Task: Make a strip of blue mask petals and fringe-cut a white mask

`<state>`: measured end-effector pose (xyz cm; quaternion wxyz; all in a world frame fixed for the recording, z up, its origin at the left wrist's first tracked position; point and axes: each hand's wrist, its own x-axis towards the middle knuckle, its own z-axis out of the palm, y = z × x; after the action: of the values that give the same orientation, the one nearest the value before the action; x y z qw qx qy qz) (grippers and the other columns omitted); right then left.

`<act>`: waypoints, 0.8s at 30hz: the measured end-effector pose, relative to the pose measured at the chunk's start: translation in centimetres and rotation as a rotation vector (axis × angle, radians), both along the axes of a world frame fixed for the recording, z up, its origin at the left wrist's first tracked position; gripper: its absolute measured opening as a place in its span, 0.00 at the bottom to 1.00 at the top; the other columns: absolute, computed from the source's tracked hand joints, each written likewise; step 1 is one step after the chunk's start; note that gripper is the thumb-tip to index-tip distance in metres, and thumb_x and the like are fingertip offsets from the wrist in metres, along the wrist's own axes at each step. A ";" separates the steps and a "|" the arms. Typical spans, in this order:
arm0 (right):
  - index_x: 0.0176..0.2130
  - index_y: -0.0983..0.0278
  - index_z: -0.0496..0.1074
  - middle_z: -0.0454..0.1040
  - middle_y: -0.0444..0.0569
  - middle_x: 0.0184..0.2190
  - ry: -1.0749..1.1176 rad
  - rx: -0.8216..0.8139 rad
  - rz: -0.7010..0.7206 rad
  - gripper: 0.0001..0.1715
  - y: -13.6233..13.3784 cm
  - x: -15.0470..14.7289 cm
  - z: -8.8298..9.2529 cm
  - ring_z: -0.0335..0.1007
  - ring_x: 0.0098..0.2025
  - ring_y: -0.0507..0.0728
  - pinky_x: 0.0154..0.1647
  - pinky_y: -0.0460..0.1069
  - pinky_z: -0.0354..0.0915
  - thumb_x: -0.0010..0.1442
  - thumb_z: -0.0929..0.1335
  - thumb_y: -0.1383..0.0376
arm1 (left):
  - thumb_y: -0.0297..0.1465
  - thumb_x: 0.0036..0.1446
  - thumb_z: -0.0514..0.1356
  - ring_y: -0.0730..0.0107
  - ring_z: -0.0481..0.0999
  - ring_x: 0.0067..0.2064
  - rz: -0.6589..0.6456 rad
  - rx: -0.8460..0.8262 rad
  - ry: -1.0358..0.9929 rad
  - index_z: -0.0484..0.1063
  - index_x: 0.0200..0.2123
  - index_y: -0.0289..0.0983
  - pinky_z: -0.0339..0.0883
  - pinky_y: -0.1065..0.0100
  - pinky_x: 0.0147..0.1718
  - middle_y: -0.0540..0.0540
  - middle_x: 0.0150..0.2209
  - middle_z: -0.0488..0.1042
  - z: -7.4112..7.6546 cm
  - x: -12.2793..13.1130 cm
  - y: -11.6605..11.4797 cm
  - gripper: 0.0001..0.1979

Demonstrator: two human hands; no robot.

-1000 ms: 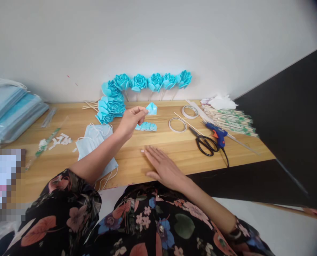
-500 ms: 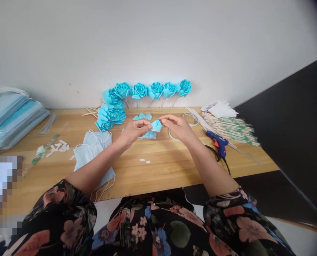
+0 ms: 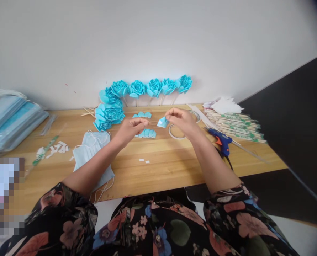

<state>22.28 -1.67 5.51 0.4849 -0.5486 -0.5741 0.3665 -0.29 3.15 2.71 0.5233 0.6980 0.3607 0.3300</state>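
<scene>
Piece of folded blue material, pinched in the right hand, hung above the wooden table; the left hand, thumb and forefinger close together, hovered apart near similar blue pieces.

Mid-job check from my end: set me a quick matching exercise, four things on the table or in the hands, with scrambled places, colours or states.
Things:
1. Right hand
2. Glue gun
3. Face masks
4. Two small tabs

Places, colours or states:
A. Partly hidden by the left forearm
B. White, lying on the tabletop
C. Pinching a light blue piece
D. Dark blue with an orange trigger

Pairs: 1-C, 2-D, 3-A, 4-B
</scene>
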 end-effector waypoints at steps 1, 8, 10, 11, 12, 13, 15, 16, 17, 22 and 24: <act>0.28 0.63 0.73 0.73 0.42 0.26 0.032 -0.006 -0.018 0.07 -0.1 0.6 0.0 0.68 0.30 0.52 0.36 0.48 0.63 0.50 0.71 0.61 | 0.42 0.57 0.60 0.75 0.61 0.24 0.006 0.070 0.057 0.79 0.34 0.35 0.54 0.70 0.26 0.52 0.20 0.66 0.2 0.0 0.3 0.16; 0.28 0.62 0.73 0.72 0.41 0.25 0.320 -0.046 -0.028 0.10 0.0 1.9 -2.4 0.68 0.29 0.50 0.35 0.47 0.65 0.48 0.73 0.59 | 0.31 0.61 0.56 0.63 0.75 0.36 -0.212 0.665 0.770 0.82 0.36 0.37 0.57 0.66 0.31 0.42 0.35 0.80 0.6 3.8 2.7 0.13; 0.27 0.62 0.73 0.72 0.41 0.25 0.387 -0.075 -0.018 0.11 0.0 1.5 -3.5 0.68 0.29 0.50 0.34 0.47 0.66 0.46 0.74 0.59 | 0.31 0.61 0.56 0.59 0.76 0.38 -0.259 0.694 0.914 0.82 0.36 0.37 0.57 0.65 0.32 0.40 0.36 0.80 0.1 4.8 3.2 0.14; 0.27 0.62 0.72 0.72 0.41 0.24 0.402 -0.093 -0.011 0.12 0.0 1.3 -3.9 0.68 0.29 0.50 0.34 0.47 0.66 0.45 0.75 0.58 | 0.31 0.60 0.56 0.58 0.76 0.39 -0.279 0.695 0.957 0.82 0.37 0.36 0.57 0.64 0.32 0.39 0.36 0.80 -0.3 5.1 3.4 0.13; 0.26 0.62 0.72 0.73 0.41 0.24 0.407 -0.109 -0.002 0.13 -0.1 1.2 -4.3 0.68 0.28 0.50 0.34 0.47 0.66 0.44 0.75 0.58 | 0.31 0.59 0.57 0.57 0.77 0.39 -0.294 0.691 0.981 0.82 0.37 0.36 0.58 0.64 0.33 0.38 0.36 0.80 -0.7 5.3 3.6 0.13; 0.26 0.62 0.72 0.73 0.41 0.24 0.403 -0.123 0.011 0.13 -0.1 1.1 -4.6 0.69 0.29 0.51 0.35 0.47 0.67 0.44 0.76 0.58 | 0.31 0.58 0.58 0.56 0.77 0.39 -0.304 0.682 0.991 0.82 0.37 0.36 0.59 0.64 0.33 0.38 0.36 0.80 -1.2 5.4 3.8 0.12; 0.27 0.62 0.73 0.74 0.42 0.25 0.376 -0.138 0.041 0.13 -0.2 1.1 -5.0 0.69 0.29 0.51 0.35 0.47 0.68 0.46 0.76 0.58 | 0.30 0.56 0.59 0.56 0.77 0.39 -0.311 0.657 0.992 0.82 0.36 0.36 0.60 0.64 0.33 0.39 0.35 0.81 -2.0 5.5 4.2 0.11; 0.27 0.62 0.73 0.74 0.42 0.25 0.356 -0.141 0.052 0.13 -0.2 1.1 -5.1 0.69 0.29 0.51 0.35 0.47 0.68 0.46 0.75 0.58 | 0.30 0.55 0.59 0.57 0.77 0.38 -0.310 0.642 0.989 0.82 0.35 0.36 0.60 0.64 0.33 0.39 0.34 0.80 -2.3 5.4 4.3 0.11; 0.27 0.62 0.73 0.74 0.42 0.25 0.335 -0.142 0.057 0.12 -0.2 1.2 -5.2 0.69 0.29 0.51 0.35 0.47 0.68 0.47 0.75 0.58 | 0.29 0.55 0.58 0.58 0.77 0.37 -0.313 0.631 0.982 0.82 0.34 0.36 0.60 0.64 0.33 0.40 0.33 0.81 -2.5 5.3 4.4 0.11; 0.28 0.63 0.74 0.74 0.43 0.25 0.321 -0.214 0.060 0.13 -0.1 1.5 -5.6 0.70 0.28 0.51 0.30 0.46 0.70 0.47 0.76 0.58 | 0.27 0.53 0.58 0.62 0.77 0.41 -0.319 0.600 0.800 0.80 0.34 0.36 0.63 0.67 0.38 0.44 0.40 0.81 -2.2 4.3 4.7 0.10; 0.29 0.63 0.74 0.75 0.44 0.26 0.335 -0.271 0.075 0.14 -0.2 1.5 -5.6 0.71 0.29 0.52 0.28 0.46 0.71 0.46 0.76 0.58 | 0.28 0.54 0.57 0.65 0.76 0.39 -0.303 0.538 0.697 0.79 0.34 0.36 0.64 0.68 0.37 0.45 0.38 0.81 -1.8 3.7 4.7 0.10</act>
<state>23.80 -1.89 -0.10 0.4813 -0.5185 -0.4508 0.5443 3.38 7.85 0.95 0.2133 0.9231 0.3106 0.0773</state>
